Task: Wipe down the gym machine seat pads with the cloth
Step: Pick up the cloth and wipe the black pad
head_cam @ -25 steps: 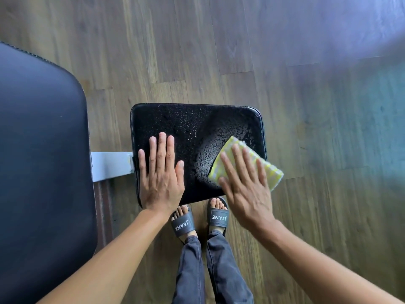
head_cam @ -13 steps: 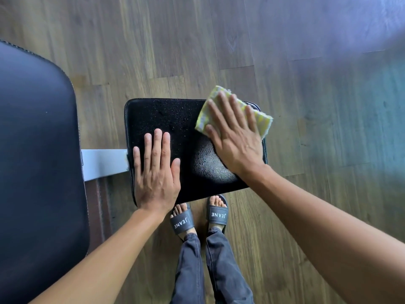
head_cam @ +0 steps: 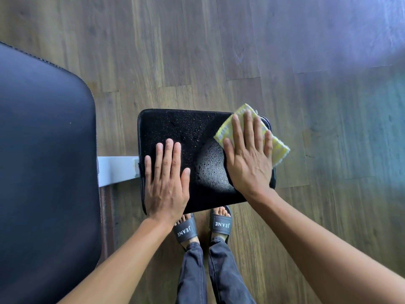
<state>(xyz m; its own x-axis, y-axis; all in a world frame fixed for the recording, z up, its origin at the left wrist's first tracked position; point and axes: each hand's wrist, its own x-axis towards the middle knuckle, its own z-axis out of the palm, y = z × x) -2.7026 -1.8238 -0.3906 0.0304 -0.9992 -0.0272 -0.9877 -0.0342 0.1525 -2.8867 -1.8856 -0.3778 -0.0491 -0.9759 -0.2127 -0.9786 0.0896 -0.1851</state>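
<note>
To the left of our hands sits a large dark blue vinyl cushion (head_cam: 43,150). A white metal bar (head_cam: 117,170) runs between it and the small black rectangular seat pad (head_cam: 175,126). Our left hand (head_cam: 166,185) lies flat on the pad's near left part, fingers straight and together. Droplets bead the pad between our hands. Our right hand (head_cam: 247,159), fingers straight and spread, presses the yellow-and-white checked cloth (head_cam: 278,150) onto the pad's far right corner, and the cloth overhangs the edge.

I see the small black seat pad (head_cam: 186,128) lying flat, beaded with droplets. The yellow-and-white cloth (head_cam: 279,149) sits on its far right corner, overhanging the edge. A larger dark pad (head_cam: 43,172) lies to the left.
</note>
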